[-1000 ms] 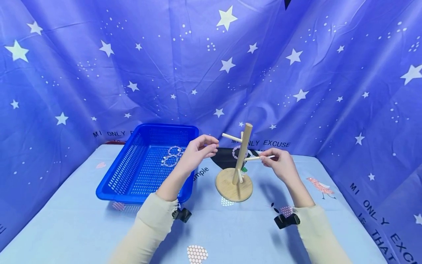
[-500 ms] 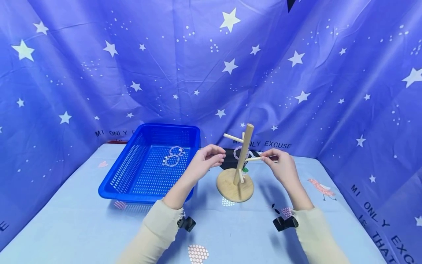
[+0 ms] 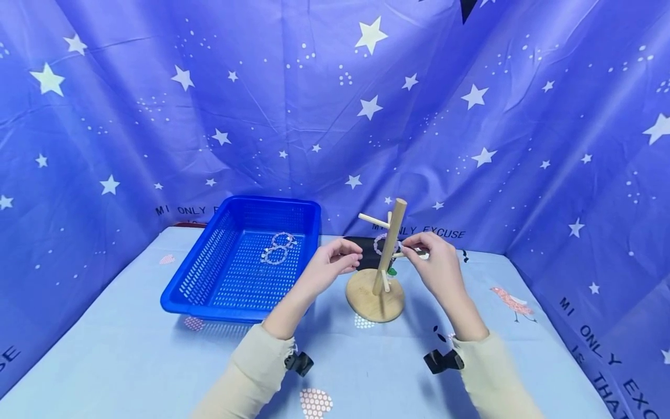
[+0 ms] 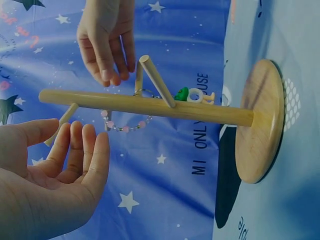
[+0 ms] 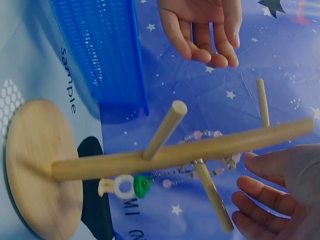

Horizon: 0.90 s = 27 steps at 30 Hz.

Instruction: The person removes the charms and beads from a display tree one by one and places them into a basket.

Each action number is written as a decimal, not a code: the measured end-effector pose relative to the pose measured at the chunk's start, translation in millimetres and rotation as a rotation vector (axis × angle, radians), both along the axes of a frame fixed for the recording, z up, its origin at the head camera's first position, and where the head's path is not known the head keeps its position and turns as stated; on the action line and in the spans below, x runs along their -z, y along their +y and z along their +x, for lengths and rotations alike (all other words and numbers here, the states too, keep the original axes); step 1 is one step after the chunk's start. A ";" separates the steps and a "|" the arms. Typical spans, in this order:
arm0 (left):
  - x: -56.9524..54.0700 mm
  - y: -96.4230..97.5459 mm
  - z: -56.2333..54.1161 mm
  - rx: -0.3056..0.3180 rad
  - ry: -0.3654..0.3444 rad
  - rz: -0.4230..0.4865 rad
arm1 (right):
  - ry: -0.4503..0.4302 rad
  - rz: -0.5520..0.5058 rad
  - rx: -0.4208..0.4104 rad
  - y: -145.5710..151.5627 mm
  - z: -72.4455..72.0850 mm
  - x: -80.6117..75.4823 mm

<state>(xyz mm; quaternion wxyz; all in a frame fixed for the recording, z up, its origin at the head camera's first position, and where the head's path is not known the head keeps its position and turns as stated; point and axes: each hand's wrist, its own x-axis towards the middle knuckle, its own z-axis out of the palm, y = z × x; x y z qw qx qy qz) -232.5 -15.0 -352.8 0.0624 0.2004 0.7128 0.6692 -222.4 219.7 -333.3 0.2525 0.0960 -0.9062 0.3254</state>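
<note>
A wooden peg stand [image 3: 389, 247] with a round base stands upright on the table. On a peg behind its post hangs a bracelet [image 4: 120, 129] of pink and clear beads. A keychain [image 5: 125, 186] with a green-topped figure and a white ring hangs by its metal ring from another peg. My right hand [image 3: 438, 265] is beside that peg, fingers loosely bent with nothing between them; in the right wrist view its thumb tip is close to the bracelet. My left hand [image 3: 330, 267] hovers left of the post, fingers relaxed, thumb apart from them, holding nothing.
A blue plastic basket [image 3: 191, 285] stands left of the stand. Two beaded bracelets [image 3: 274, 254] lie inside it. A light blue printed cloth [image 3: 125, 349] covers the table, and a starry blue curtain [image 3: 293, 105] hangs behind.
My right hand has left the end of the keychain's peg and come inward toward the post. My left hand has moved right, away from the basket, and a little lower.
</note>
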 end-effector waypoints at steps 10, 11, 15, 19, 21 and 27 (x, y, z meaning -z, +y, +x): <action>6.7 2.3 4.1 0.018 0.017 0.003 | -0.046 -0.082 -0.029 -12.5 -0.4 2.2; 7.7 2.6 4.5 0.019 0.018 0.000 | -0.041 -0.086 -0.021 -13.7 -1.3 2.4; 10.8 4.3 5.2 0.015 0.005 -0.017 | -0.024 -0.103 0.014 -19.2 -6.1 3.2; 13.0 6.6 6.4 0.019 -0.006 -0.013 | -0.011 -0.078 0.058 -24.5 -10.5 3.0; 14.4 7.8 7.1 0.025 -0.008 -0.008 | -0.005 -0.057 0.077 -26.4 -12.1 2.7; 17.9 10.6 8.1 0.016 -0.006 -0.009 | 0.021 -0.073 0.073 -27.3 -12.9 2.1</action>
